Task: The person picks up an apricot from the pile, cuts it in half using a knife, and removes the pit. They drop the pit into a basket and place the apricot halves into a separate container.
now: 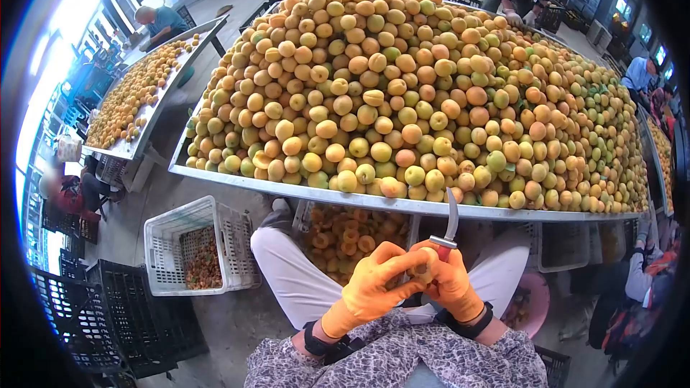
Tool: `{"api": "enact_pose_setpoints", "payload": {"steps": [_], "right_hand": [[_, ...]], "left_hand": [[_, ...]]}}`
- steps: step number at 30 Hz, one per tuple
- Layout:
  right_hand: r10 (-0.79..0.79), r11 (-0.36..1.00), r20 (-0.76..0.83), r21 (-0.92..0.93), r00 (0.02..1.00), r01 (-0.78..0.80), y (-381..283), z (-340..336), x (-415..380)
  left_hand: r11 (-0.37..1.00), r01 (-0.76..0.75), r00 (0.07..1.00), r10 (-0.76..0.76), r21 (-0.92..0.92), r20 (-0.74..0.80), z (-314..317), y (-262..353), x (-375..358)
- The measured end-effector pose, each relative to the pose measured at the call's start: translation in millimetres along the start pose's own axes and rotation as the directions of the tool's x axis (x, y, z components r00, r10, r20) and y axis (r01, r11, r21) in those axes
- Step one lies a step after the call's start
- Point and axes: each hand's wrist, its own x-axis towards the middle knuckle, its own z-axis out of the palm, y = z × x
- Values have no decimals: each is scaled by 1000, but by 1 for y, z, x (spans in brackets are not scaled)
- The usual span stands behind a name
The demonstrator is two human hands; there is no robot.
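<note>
Grip: left hand [382, 279] and right hand [451, 282] meet, gloved fingers closed round a fruit [420, 271]; right also clasps the knife [451, 228] by its red handle. Knife long axis runs away from the wearer, curved blade outward, tip overlapping the near rim of the table [345, 200] in view. Both hands are just before that rim. Below the table: fruit halves [351, 236]. Before it, left: white crate [243, 253]; right: pink basin [540, 303]. On it: heaped whole fruit [402, 86].
</note>
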Motion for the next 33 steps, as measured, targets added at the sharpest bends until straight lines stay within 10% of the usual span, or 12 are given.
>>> {"api": "enact_pose_setpoints", "payload": {"steps": [7,14,17,20,22,23,24,26,29,33], "right_hand": [[82,997,72,2,994,-83,4,-2,-1],[23,987,116,153,993,-41,-3,5,0],[11,972,46,233,999,-22,-7,1,4],[0,935,3,354,1000,-1,-13,-3,6],[62,982,76,-182,995,-48,-21,-4,8],[-157,978,23,-138,987,159,-1,4,13],[-253,767,-20,-613,967,188,7,-5,18],[-383,769,-85,-580,920,267,11,-8,16],[-494,823,-180,-413,850,391,4,-24,3],[-433,901,-411,-224,803,371,-31,-48,-27]], "left_hand": [[992,107,989,-114,73,94,-5,8,2],[960,-209,971,182,185,156,-3,-10,-13],[823,179,963,-258,-539,-73,-6,-8,-23],[616,267,782,-588,-741,-206,-20,-8,-19],[618,312,742,-633,-721,-221,-29,-9,-16],[688,294,754,-594,-664,-281,-30,-12,-15],[687,307,772,-585,-659,-250,-28,-13,-15],[889,217,788,-404,-404,-465,-23,-16,-12],[792,287,793,-512,-539,-329,2,-18,4],[880,429,903,-414,-203,111,61,-42,43]]}}
